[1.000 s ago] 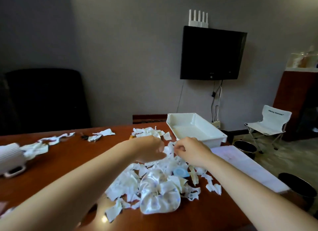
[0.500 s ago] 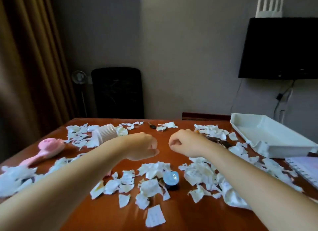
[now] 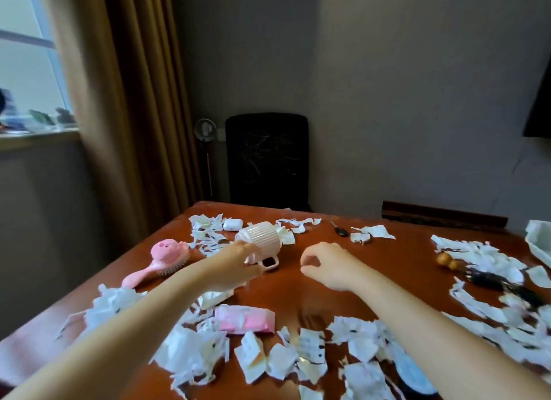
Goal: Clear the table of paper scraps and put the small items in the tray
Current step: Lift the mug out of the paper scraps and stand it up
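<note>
Torn white paper scraps [image 3: 301, 355] litter the red-brown table [image 3: 298, 283], with more scraps at the right [image 3: 489, 256] and far left [image 3: 205, 229]. A pale ribbed cup [image 3: 264, 240] lies on its side. My left hand [image 3: 238, 265] is closed on its rim beside the handle. My right hand [image 3: 328, 265] hovers to the right of the cup, its fingers curled with nothing visible in them. Only a corner of the white tray [image 3: 538, 244] shows at the right edge.
Among the scraps lie a pink hairbrush [image 3: 167, 259], a white earbud case [image 3: 232, 224], a car key [image 3: 340, 229], a pink tissue pack [image 3: 244, 319], a wooden gourd [image 3: 445, 259] and a black item [image 3: 492, 280]. A black chair [image 3: 267, 161] stands beyond the far edge, with curtains to its left.
The view has swung left, so the tray has slid almost out of the frame. My left hand has reached forward onto the ribbed cup. My right hand stays curled beside it.
</note>
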{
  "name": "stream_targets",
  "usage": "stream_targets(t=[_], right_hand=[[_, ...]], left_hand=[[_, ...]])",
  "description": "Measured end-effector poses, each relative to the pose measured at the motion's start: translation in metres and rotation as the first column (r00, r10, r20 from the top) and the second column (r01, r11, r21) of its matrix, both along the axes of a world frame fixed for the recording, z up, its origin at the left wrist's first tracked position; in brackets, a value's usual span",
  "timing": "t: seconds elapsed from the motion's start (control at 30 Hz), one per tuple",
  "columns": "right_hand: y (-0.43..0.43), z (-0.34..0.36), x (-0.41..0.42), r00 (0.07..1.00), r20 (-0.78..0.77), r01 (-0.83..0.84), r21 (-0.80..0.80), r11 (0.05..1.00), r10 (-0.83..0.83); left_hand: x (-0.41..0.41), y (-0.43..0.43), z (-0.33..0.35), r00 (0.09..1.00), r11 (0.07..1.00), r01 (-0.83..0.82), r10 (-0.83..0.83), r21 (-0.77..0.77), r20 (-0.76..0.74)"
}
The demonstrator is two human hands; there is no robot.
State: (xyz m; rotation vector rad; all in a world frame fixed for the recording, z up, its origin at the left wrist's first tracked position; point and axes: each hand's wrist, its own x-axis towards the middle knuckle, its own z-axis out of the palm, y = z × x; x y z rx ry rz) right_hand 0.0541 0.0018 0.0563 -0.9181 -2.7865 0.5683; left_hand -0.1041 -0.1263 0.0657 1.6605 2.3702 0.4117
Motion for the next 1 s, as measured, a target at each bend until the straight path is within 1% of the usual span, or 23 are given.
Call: stream_targets(t=[0.13,0.27,0.33,0.43,0.53,0.67,0.83,0.93,1.0], right_hand=[[0.013,-0.015,-0.032,0.997,-0.059,0.048,-0.143,0.989,-0.057],[0.025,-0.027,-0.058,0.988,-0.102,0.083,-0.282,0.956,-0.115],[0.032,-0.032,-0.071,0.976,-0.148,0.093,-0.376,0.922,-0.159],[0.039,-0.038,-0.087,0.947,-0.216,0.087,-0.535,0.841,-0.236],[0.040,-0.041,-0.098,0.936,-0.249,0.037,-0.631,0.775,-0.248],[0.036,-0.048,-0.105,0.897,-0.308,0.018,-0.690,0.724,-0.316],[0.028,-0.054,-0.106,0.856,-0.353,0.017,-0.711,0.703,-0.378],[0.025,-0.049,-0.101,0.836,-0.367,0.015,-0.729,0.685,-0.408],[0.025,-0.043,-0.096,0.837,-0.359,0.006,-0.748,0.664,-0.413]], left_hand=[[-0.036,0.016,-0.015,0.992,0.990,-0.124,0.121,0.072,0.038],[-0.053,0.036,-0.023,0.985,0.985,-0.165,0.162,0.057,0.055],[-0.059,0.048,-0.023,0.985,0.985,-0.164,0.161,0.051,0.062],[-0.068,0.068,-0.024,0.982,0.984,-0.171,0.166,0.049,0.094],[-0.076,0.084,-0.028,0.974,0.979,-0.201,0.195,0.041,0.118],[-0.071,0.089,-0.039,0.971,0.981,-0.190,0.183,0.033,0.152],[-0.060,0.082,-0.048,0.953,0.965,-0.220,0.182,0.142,0.241],[-0.052,0.075,-0.047,0.925,0.962,-0.230,0.170,0.146,0.339],[-0.049,0.070,-0.045,0.908,0.967,-0.226,0.165,0.121,0.386]])
